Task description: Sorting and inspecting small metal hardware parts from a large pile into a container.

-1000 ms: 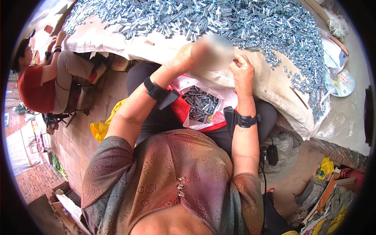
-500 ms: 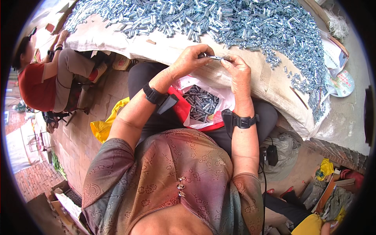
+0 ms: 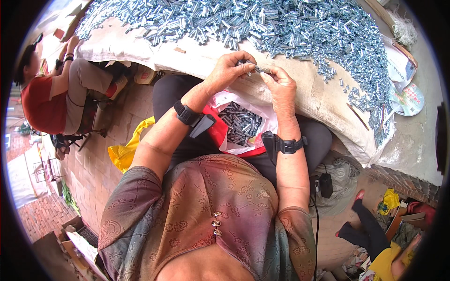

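My left hand (image 3: pixel 229 69) and my right hand (image 3: pixel 281 86) meet above the bag on my lap, both closed in a pinch. Between their fingertips is a small silvery metal fastener part (image 3: pixel 257 70); my left fingers cover some of it, so its exact shape is unclear. Right below, a red and white plastic bag (image 3: pixel 269 112) sits open on my lap. Many dark grey metal tubes (image 3: pixel 241 124) fill it. Just beyond my hands, a big heap of shiny bluish metal sleeves (image 3: pixel 262 28) covers the table, with smaller metal pieces (image 3: pixel 326 69) along its near right edge.
A pale cloth sheet (image 3: pixel 187 61) hangs over the table's near edge. A yellow bag (image 3: pixel 124 152) lies left of my lap. One person in red (image 3: pixel 44 107) sits at the far left; another in yellow (image 3: pixel 382 264) is at the lower right. A round fan (image 3: pixel 407 99) lies right of the heap.
My hands have shifted slightly, and my left fingers curl further around the metal part. At the lower right, the person in yellow has changed position, with the legs now spread apart.
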Demonstrator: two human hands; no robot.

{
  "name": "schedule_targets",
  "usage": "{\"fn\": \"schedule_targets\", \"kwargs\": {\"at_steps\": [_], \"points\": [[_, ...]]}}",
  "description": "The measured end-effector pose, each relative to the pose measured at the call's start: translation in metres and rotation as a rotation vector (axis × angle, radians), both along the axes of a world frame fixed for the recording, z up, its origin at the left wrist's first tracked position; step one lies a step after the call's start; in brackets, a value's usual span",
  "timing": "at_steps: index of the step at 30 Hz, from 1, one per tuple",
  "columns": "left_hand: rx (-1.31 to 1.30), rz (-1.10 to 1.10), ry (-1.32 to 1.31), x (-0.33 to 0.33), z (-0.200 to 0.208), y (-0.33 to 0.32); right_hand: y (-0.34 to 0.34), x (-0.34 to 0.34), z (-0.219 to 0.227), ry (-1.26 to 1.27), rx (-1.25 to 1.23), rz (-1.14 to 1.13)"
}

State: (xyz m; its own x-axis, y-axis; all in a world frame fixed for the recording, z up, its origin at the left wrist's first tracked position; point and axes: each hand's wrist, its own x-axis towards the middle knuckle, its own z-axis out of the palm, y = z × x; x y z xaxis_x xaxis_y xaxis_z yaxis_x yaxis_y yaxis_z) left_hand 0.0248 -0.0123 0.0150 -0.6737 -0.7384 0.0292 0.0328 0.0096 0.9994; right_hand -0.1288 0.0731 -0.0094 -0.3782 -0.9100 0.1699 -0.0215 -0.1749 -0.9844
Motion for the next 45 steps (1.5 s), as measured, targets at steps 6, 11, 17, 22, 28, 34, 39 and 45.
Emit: {"fn": "schedule_targets", "kwargs": {"at_steps": [6, 11, 17, 22, 28, 34, 39, 45], "points": [[-0.438, 0.031, -0.137, -0.012, -0.017, -0.004, -0.001, -0.003, -0.004, 0.204, 0.044, -0.05], [-0.904, 0.063, -0.241, -0.029, -0.02, 0.013, -0.001, -0.017, 0.013, 0.854, 0.131, 0.015], [-1.029, -0.003, -0.361, -0.026, -0.017, 0.006, -0.024, -0.027, 0.008, 0.898, 0.093, -0.169], [-0.67, -0.499, -0.204, 0.0, 0.009, 0.019, -0.049, -0.021, 0.004, 1.069, 0.138, -0.29], [-0.706, 0.137, -0.224, 0.013, -0.002, -0.024, -0.059, -0.021, 0.002, 1.274, 0.242, -0.391], [-0.921, 0.409, -0.656, 0.01, -0.018, -0.077, -0.051, -0.024, -0.002, 1.172, 0.083, -0.422], [-0.929, 0.374, -0.516, 0.011, -0.016, -0.075, -0.045, -0.015, -0.002, 1.101, 0.093, -0.406], [-1.073, 0.143, -0.598, 0.013, -0.028, -0.049, -0.035, -0.01, -0.006, 1.043, 0.072, -0.323]]}}
